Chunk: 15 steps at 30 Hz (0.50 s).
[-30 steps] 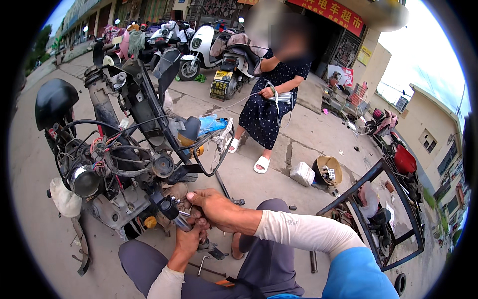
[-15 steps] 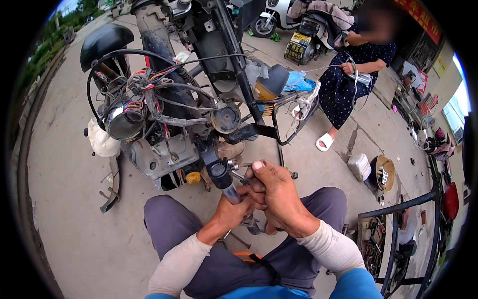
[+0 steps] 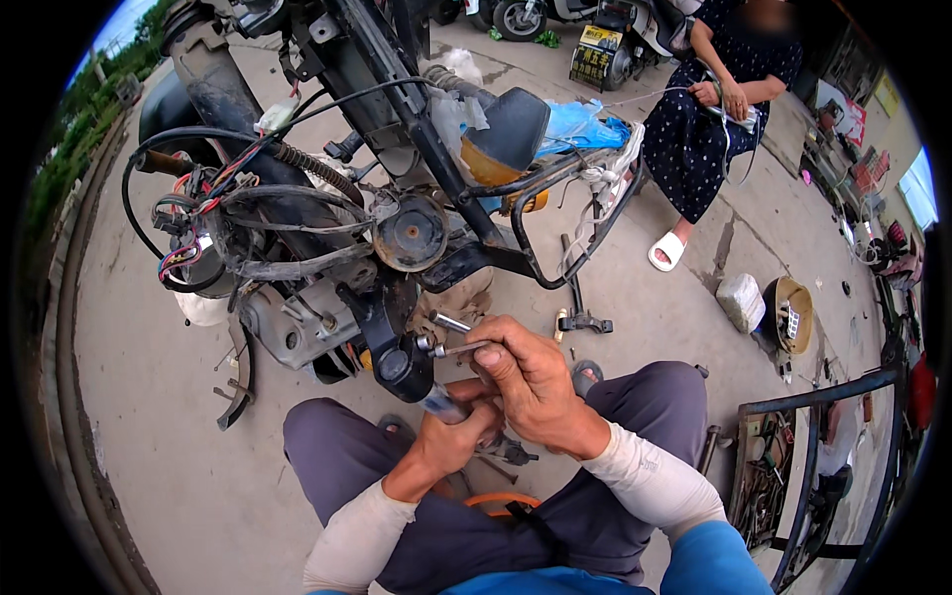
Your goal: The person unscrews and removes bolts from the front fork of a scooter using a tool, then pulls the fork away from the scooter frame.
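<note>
My left hand (image 3: pixel 448 436) is wrapped round the silver fork tube (image 3: pixel 436 400) below a black clamp (image 3: pixel 400 365). My right hand (image 3: pixel 533 387), just right of it, grips a thin metal tool (image 3: pixel 463 348) between thumb and fingers; its tip is at small silver bolts (image 3: pixel 427 345) on the clamp's right side. A silver rod (image 3: pixel 448 321) pokes out above my right fingers; what bears it is unclear. Over the clamp hangs the partly stripped scooter frame (image 3: pixel 461 183), with tangled wires (image 3: pixel 213 203) and a round horn-like part (image 3: pixel 410 236). My fingers partly hide the tube and each other.
A co-worker in a dark dotted dress (image 3: pixel 704 149) sits back right, holding a cable. Nearby are a white block (image 3: pixel 740 300), a tan bucket (image 3: pixel 798 342) and, at lower right, a black metal frame (image 3: pixel 823 392) with tools. Loose metal parts (image 3: pixel 236 402) lie left; parked scooters (image 3: pixel 635 30) stand behind.
The view has swung downward and round. My right hand has shifted a little upward at the clamp, its fingers higher over the tool; my left hand stays on the tube. The co-worker's hands have moved together.
</note>
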Motion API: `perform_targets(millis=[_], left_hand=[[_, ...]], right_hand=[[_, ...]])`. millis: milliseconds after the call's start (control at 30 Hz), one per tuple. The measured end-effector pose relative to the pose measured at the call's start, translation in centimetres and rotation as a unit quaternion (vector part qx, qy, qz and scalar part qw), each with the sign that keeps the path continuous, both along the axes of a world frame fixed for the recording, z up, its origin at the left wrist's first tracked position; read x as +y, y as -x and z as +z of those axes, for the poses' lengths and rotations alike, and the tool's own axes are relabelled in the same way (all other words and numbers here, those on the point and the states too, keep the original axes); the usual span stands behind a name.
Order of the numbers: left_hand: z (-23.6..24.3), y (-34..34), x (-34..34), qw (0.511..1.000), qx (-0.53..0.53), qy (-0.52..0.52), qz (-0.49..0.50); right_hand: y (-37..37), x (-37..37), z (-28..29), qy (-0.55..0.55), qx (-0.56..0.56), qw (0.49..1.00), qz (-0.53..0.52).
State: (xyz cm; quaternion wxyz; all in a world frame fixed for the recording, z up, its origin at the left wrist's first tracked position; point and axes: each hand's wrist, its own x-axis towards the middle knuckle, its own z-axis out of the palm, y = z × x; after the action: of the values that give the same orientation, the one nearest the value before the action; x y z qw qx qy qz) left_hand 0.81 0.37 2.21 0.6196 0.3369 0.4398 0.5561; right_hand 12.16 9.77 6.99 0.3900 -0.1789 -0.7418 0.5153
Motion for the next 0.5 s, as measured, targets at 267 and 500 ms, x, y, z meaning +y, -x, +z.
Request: perform_targets(millis=[267,500], left_hand=[[-0.6,0.2,0.1,0.999,-0.001,-0.019,-0.028],[-0.2,-0.2,0.5,0.999,0.013,-0.014,-0.029]], right_hand=[[0.8,3.1,-1.0,-0.198,0.035,0.980,0.009],[0.7,5.4,0.4,-0.407,0.019,0.913,0.016]])
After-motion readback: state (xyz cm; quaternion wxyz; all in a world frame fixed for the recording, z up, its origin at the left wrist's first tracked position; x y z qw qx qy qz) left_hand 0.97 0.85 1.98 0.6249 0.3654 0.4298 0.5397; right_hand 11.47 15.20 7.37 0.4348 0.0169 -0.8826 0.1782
